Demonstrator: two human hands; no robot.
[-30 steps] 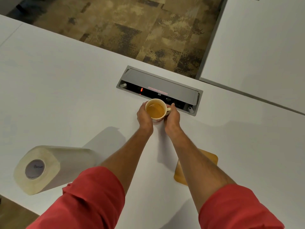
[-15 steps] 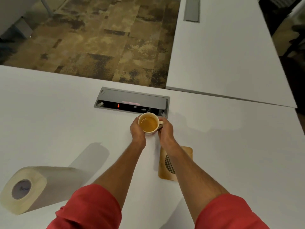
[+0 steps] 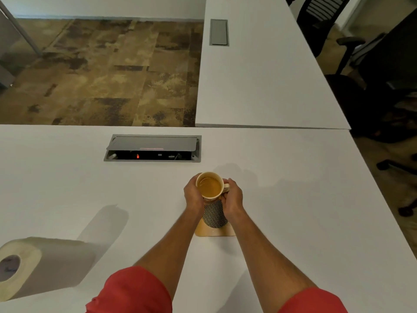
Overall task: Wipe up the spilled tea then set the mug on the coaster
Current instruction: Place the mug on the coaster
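A cream mug (image 3: 209, 188) holding amber tea is gripped from both sides, my left hand (image 3: 193, 195) on its left wall and my right hand (image 3: 233, 196) at the handle side. The mug sits over the far end of a wooden coaster (image 3: 215, 229) with a dark woven round centre; whether it rests on it or hovers just above, I cannot tell. Both forearms reach out from red sleeves. No spilled tea shows on the white table (image 3: 67, 188).
A paper towel roll (image 3: 38, 265) lies on its side at the near left. An open grey power socket box (image 3: 153, 148) is set into the table beyond the mug. A second white table (image 3: 259, 71) adjoins at the back right, with dark office chairs (image 3: 370, 71) beside it.
Both hands have brought the mug back from beside the socket box toward me, over the coaster. The camera has tilted up, showing more floor and the far table.
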